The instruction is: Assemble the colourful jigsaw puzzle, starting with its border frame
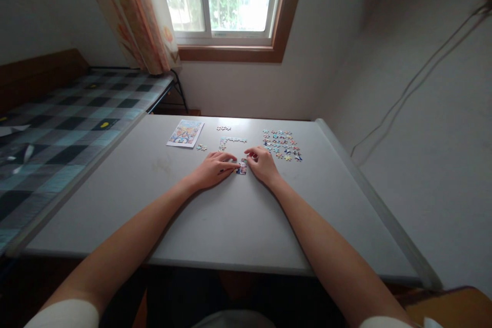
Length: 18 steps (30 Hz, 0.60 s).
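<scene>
My left hand [216,168] rests on the table with its fingers stretched out, the fingertips touching the left side of a small joined cluster of jigsaw puzzle pieces [242,168]. On the cluster's other side is my right hand [262,163], fingers bent and thumb apart from the index finger, close against its upper right edge. I see nothing held in either hand, though the fingers hide part of the cluster. Just beyond the hands lies a joined, corner-shaped strip of puzzle edge [234,139]; its lower left end runs behind my left hand.
Many loose puzzle pieces [282,144] lie spread at the right. Smaller groups sit at the back [223,128] and left [202,147]. A printed picture sheet [186,134] lies on the white table [230,225]. A bed [77,113] stands left, and a wall [423,113] right.
</scene>
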Motion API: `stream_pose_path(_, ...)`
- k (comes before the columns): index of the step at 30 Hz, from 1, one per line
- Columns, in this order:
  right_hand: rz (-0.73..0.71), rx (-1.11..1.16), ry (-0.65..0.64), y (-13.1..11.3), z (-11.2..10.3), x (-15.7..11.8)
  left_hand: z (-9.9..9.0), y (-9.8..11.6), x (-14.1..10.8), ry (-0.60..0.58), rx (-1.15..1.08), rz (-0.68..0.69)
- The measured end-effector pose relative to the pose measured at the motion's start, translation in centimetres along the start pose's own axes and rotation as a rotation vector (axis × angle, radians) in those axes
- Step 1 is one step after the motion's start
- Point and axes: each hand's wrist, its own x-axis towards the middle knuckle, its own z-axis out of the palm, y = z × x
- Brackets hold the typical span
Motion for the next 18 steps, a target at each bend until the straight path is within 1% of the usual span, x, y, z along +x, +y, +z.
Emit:
stream_pose_path(2,0.008,-0.036,0.048,0.0,-0.4,0.0,0.0,0.1,0.0,0.003,0.0,-0.002)
stream_pose_path(4,0.019,-0.087,0.066,0.0,-0.8,0.0,-0.1,0.2,0.0,-0.002,0.003,0.0)
stream_pose_path(7,0.062,-0.121,0.019,-0.1,-1.4,0.0,-0.2,0.3,0.1,-0.003,0.004,0.001)
stream_pose_path(10,0.081,-0.154,-0.04,-0.1,-1.5,-0.1,-0.2,0.3,0.1,-0.003,0.001,-0.001)
stream_pose_path(18,0.04,-0.208,-0.063,0.0,-1.0,-0.3,0.0,0.0,0.0,0.004,0.006,-0.005)
